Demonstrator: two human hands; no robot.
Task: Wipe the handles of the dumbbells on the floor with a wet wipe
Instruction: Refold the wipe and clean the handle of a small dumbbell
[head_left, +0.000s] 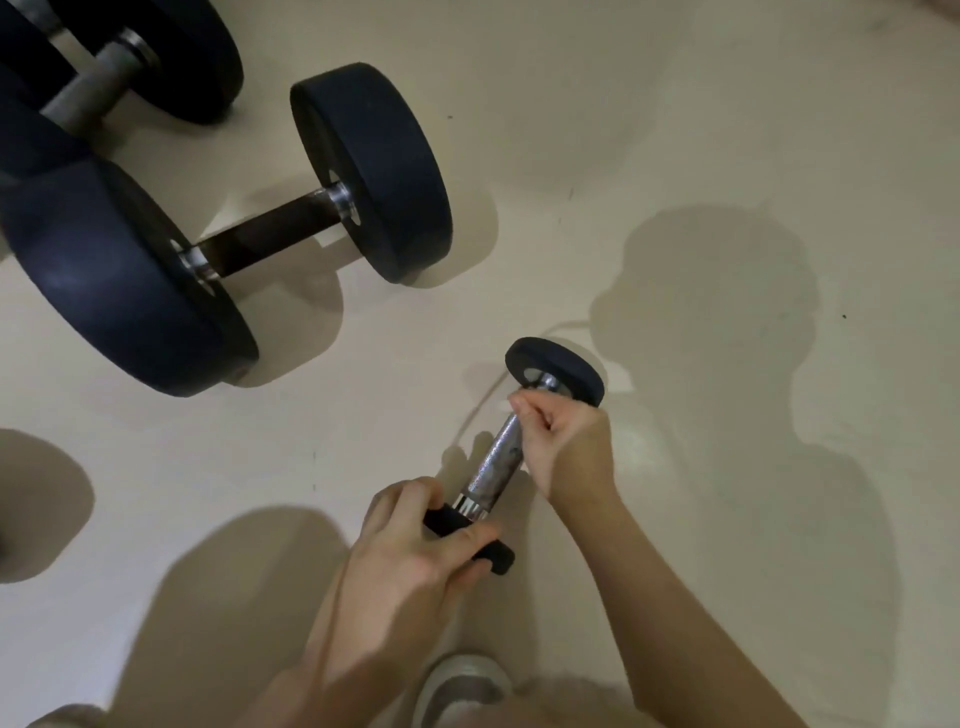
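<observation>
We hold the small dumbbell (556, 366) low over the smooth beige floor (675, 130) between our hands. It has a knurled chrome handle (496, 460) and round black ends. Our left hand (410, 551) grips its near end, while our right hand (571, 452) curls round the handle by the far end. Up left, well apart, lie two big black disc-ended dumbbells (363, 171).

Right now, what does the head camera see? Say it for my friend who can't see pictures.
Two hands hold a small dumbbell over a pale floor: the left hand grips its near black end, and the right hand pinches the shiny handle near the far end. Two bigger black dumbbells lie on the floor at upper left.
</observation>
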